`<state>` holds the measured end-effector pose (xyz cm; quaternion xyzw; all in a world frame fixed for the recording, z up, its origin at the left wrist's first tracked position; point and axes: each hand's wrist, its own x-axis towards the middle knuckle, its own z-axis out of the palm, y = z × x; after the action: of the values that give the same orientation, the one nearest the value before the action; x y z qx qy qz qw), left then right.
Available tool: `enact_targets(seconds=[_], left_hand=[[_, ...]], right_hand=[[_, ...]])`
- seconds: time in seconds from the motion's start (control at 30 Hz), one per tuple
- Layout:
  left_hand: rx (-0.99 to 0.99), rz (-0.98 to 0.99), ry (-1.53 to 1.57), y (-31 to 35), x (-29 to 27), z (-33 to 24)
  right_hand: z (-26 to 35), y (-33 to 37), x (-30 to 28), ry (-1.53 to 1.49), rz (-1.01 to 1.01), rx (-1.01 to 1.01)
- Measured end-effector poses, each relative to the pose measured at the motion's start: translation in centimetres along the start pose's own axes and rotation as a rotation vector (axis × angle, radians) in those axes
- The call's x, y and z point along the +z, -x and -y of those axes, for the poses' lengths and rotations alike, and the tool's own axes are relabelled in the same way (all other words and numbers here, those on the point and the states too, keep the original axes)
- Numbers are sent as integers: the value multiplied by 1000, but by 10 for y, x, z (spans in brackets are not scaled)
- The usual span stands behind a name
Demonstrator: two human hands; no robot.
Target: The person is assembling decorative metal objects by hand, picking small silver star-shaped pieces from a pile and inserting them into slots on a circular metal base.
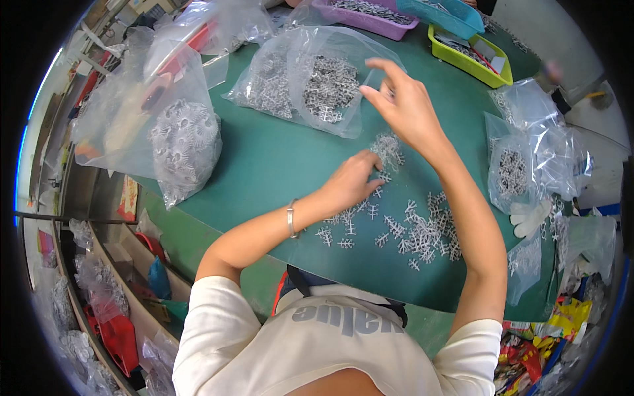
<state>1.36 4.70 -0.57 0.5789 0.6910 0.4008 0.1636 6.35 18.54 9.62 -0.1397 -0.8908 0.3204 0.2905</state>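
Observation:
My left hand, with a metal bracelet on its wrist, rests low on the green table. Its thumb and fingers are apart, beside a small silver branched piece. A small heap of thin silver pieces lies just past the fingertips. My right hand is raised above the table near a clear bag of branched pieces. Its thumb and index finger are spread, and nothing shows between them. Loose branched metal pieces are scattered between my forearms.
A clear bag of round ridged pieces stands at the left. Purple, blue and yellow-green trays sit at the far side. Another bag and a white glove lie at the right edge. Divided shelves stand left of the table.

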Motion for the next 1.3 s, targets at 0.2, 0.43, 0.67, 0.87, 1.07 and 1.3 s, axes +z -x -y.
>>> enact_targets(seconds=[0.2, 0.43, 0.67, 0.87, 1.07, 1.3], left_hand=[[-61, 2, 150, 25, -20, -30], [35, -65, -24, 20, -8, -1], [-627, 159, 1270, 38, -18, -25], [-629, 286, 1503, 72, 1, -56], [-599, 287, 1534, 83, 4, -66], [-626, 267, 1686, 83, 5, -73]], right_hand=[[-17, 112, -18, -364, 254, 418], [-9, 172, -40, -913, 232, 836], [-4, 215, -44, -1163, -138, 880], [26, 229, -15, -1136, -69, 849], [36, 228, 2, -587, -71, 651], [28, 230, -7, -794, -174, 884]])
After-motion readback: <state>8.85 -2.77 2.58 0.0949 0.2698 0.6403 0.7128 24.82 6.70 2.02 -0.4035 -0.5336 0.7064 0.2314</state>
